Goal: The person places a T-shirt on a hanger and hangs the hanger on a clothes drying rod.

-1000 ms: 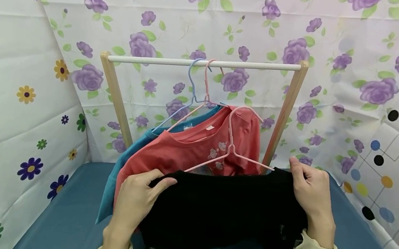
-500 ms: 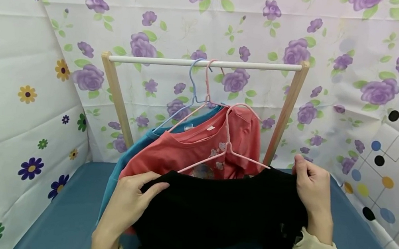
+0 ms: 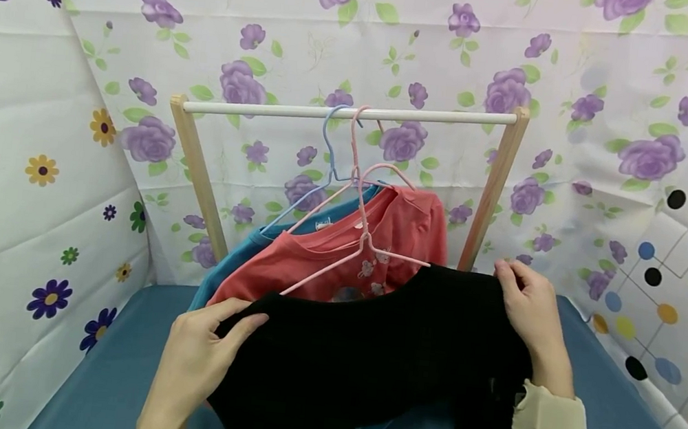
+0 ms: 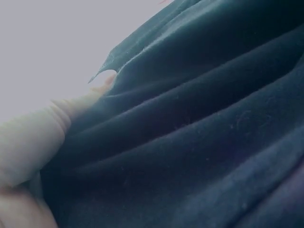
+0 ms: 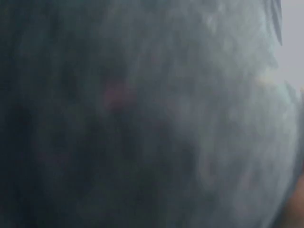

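A black garment (image 3: 363, 341) hangs on a pink hanger (image 3: 364, 234) whose hook stands below the rack's bar, apart from it. My left hand (image 3: 197, 345) pinches the garment's left shoulder between thumb and fingers; in the left wrist view the thumb (image 4: 80, 102) presses on the dark cloth (image 4: 180, 142). At the other shoulder, my right hand (image 3: 534, 309) grips the fabric. Blurred dark cloth (image 5: 156, 123) fills most of the right wrist view. The hanger's ends go into the garment and are hidden there.
Behind the garment, a coral shirt (image 3: 414, 221) and a blue shirt (image 3: 230, 266) hang on the white bar (image 3: 254, 110) of a wooden-legged rack (image 3: 196, 166). Blue cloth (image 3: 127, 339) covers the table. Flowered sheets (image 3: 348, 42) enclose the back and sides.
The pink hanger has moved left and tilted, its right side higher. My left hand has moved left and slightly down with its shoulder of the garment. The right hand keeps its grip.
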The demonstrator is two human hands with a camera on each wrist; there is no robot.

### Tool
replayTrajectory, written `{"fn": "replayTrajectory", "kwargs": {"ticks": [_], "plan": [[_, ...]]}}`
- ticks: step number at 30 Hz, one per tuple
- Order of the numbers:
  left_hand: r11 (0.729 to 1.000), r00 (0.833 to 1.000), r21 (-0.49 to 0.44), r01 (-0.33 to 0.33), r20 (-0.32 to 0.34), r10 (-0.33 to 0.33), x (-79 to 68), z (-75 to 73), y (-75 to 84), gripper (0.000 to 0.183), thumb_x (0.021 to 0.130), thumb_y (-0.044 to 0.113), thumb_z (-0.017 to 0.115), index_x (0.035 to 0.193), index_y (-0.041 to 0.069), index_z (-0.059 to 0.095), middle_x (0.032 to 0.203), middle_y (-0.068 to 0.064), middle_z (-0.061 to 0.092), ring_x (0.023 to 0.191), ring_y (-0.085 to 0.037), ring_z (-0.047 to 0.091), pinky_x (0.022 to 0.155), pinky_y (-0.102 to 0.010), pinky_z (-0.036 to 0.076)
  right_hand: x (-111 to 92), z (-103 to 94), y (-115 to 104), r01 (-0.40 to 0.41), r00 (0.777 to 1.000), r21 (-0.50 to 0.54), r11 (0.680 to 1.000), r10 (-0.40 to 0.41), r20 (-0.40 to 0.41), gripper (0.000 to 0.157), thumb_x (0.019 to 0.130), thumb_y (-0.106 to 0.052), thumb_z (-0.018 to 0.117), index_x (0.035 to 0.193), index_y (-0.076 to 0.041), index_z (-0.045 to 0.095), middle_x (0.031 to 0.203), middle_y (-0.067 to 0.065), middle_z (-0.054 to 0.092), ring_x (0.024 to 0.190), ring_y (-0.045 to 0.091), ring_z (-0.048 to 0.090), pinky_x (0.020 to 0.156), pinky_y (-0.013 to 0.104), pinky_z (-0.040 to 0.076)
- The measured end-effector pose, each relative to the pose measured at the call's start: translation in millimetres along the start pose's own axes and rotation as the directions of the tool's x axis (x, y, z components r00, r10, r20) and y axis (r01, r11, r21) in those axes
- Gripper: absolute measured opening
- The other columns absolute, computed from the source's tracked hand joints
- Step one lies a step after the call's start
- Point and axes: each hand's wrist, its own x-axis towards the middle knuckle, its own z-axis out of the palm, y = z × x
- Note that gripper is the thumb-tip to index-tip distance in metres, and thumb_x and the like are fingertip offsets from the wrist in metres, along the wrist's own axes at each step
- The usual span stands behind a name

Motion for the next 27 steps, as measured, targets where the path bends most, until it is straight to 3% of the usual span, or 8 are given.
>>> {"fn": "replayTrajectory", "kwargs": {"ticks": [7,10,15,18,22,24,27], "plan": [[0.999,0.999,0.013,0.042,-0.019,-0.041,-1.4,-7.4,0.3,0.008,0.086,0.017,0.076,0.094,0.021,0.076,0.075,0.014,0.067,0.048,-0.005,0.041,0.047,-0.020,0.035,28.0,10.7,3.5,-0.055,0.993,0.024,0.998,0.052,0.110,0.038,0.102,-0.036,0.050,0.118,-0.002,0.056,0.099,0.013,0.058,0.085,0.020,0.052,0.072,0.031,0.040],[0.998,0.998,0.026,0.059,-0.025,-0.059,-2.3,-9.9,-0.2,0.007,0.087,0.019,0.076,0.094,0.020,0.076,0.065,0.014,0.063,0.044,-0.004,0.037,0.045,-0.021,0.034,38.8,14.8,5.2,-0.071,0.990,0.065,0.995,0.063,0.124,0.047,0.102,-0.038,0.051,0.131,-0.001,0.046,0.109,0.017,0.054,0.094,0.025,0.052,0.077,0.036,0.040],[0.995,0.996,0.047,0.086,-0.025,-0.084,-3.5,-12.8,-1.5,0.007,0.088,0.021,0.075,0.094,0.020,0.076,0.055,0.017,0.053,0.040,-0.005,0.032,0.044,-0.023,0.033,53.4,23.6,9.3,-0.094,0.972,0.136,0.986,0.061,0.229,0.062,0.102,-0.042,0.048,0.147,-0.002,0.032,0.122,0.024,0.050,0.108,0.037,0.052,0.085,0.049,0.043],[0.994,0.996,0.058,0.087,-0.026,-0.086,-4.2,-13.4,-2.0,0.006,0.088,0.022,0.075,0.094,0.020,0.076,0.054,0.018,0.051,0.040,-0.005,0.033,0.044,-0.024,0.033,57.1,32.0,11.6,-0.040,0.970,0.161,0.986,0.000,0.242,0.052,0.105,-0.037,0.045,0.140,0.002,0.043,0.116,0.026,0.057,0.101,0.035,0.057,0.082,0.037,0.046],[0.992,0.995,0.079,0.095,-0.037,-0.092,-4.8,-13.6,-1.3,0.007,0.089,0.024,0.074,0.094,0.020,0.076,0.047,0.018,0.042,0.038,-0.004,0.029,0.042,-0.024,0.032,55.0,39.9,13.7,0.038,0.983,0.130,0.991,-0.060,0.171,0.041,0.106,-0.033,0.042,0.121,0.002,0.057,0.102,0.021,0.066,0.084,0.026,0.060,0.067,0.022,0.042],[0.990,0.994,0.094,0.105,-0.047,-0.101,-5.0,-13.7,-0.1,0.009,0.089,0.025,0.074,0.095,0.018,0.076,0.045,0.017,0.038,0.037,-0.004,0.028,0.041,-0.024,0.031,53.5,41.6,14.4,0.049,0.989,0.098,0.994,-0.062,0.134,0.041,0.106,-0.035,0.041,0.115,0.000,0.060,0.103,0.019,0.068,0.084,0.025,0.061,0.067,0.022,0.042],[0.985,0.991,0.123,0.121,-0.075,-0.113,-4.8,-14.1,2.2,0.013,0.089,0.025,0.074,0.096,0.014,0.077,0.047,0.015,0.045,0.037,-0.005,0.030,0.042,-0.025,0.032,52.0,44.8,14.9,0.078,0.994,0.050,0.996,-0.081,0.070,0.038,0.106,-0.032,0.042,0.106,-0.001,0.063,0.099,0.016,0.070,0.081,0.026,0.062,0.066,0.027,0.043]]}}
